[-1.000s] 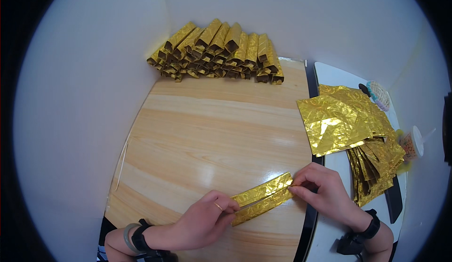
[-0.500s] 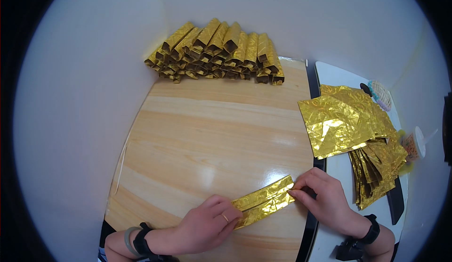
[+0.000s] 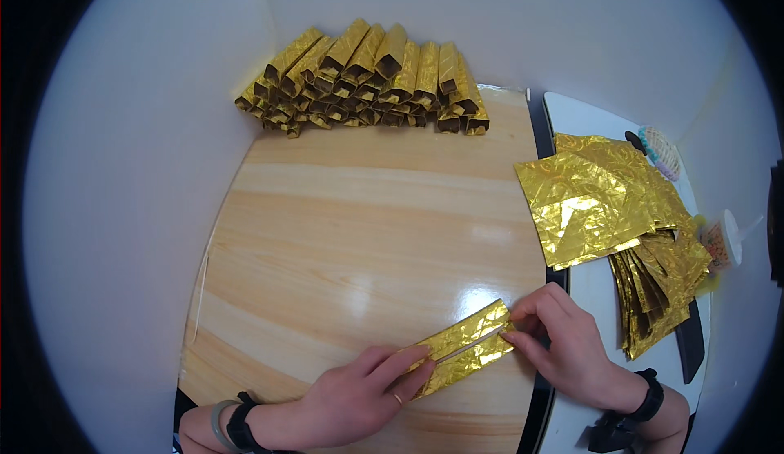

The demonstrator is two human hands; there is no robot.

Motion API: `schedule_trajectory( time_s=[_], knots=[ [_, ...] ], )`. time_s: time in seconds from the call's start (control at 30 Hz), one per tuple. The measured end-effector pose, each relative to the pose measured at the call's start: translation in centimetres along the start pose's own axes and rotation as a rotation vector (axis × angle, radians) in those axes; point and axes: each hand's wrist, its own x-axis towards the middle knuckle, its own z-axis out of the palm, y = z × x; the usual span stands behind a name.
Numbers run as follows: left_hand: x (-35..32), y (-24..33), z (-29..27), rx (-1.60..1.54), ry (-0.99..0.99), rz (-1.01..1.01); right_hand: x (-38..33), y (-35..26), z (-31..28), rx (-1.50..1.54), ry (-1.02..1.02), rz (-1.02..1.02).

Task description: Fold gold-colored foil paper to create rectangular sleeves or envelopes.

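Note:
A long folded strip of gold foil paper (image 3: pixel 467 346) lies on the wooden table (image 3: pixel 359 233) near its front edge, with a crease running along its length. My left hand (image 3: pixel 359 393) presses its fingertips on the strip's left end. My right hand (image 3: pixel 567 348) pinches the strip's right end with thumb and fingers. Both wrists wear dark bands.
A pile of several folded gold foil tubes (image 3: pixel 367 78) lies at the table's far edge against the white wall. To the right, on a white side surface (image 3: pixel 588 115), sit flat gold foil sheets (image 3: pixel 600 197), a stack of folded gold sheets (image 3: pixel 657 291), and a small cup (image 3: pixel 723 242).
The strip has stayed in place. My left hand's fingers have slid along the strip, flattening it, and my right hand has shifted its pinch slightly on the right end.

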Motion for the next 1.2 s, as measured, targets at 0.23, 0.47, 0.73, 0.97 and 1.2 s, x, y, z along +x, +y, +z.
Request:
schedule_trajectory(
  time_s=[0.23,0.47,0.73,0.97,1.2],
  knots=[
    [-0.1,0.3,0.1,-0.009,0.028,-0.057,-1.2,-0.5,-0.6,-0.428,0.003,-0.532],
    [0.2,0.3,-0.1,-0.084,0.019,-0.087,-4.1,-2.3,1.9,-0.544,-0.366,-0.401],
    [0.1,-0.2,0.6,-0.092,0.150,-0.016,-3.4,-1.5,1.3,-0.430,-0.405,-0.415],
    [0.4,-0.6,0.4,-0.073,0.155,0.058,-2.4,-1.0,1.0,-0.406,-0.436,-0.417],
    [0.1,-0.6,0.3,-0.150,0.133,-0.030,-1.0,-1.7,0.2,-0.528,-0.447,-0.529]
  ],
)
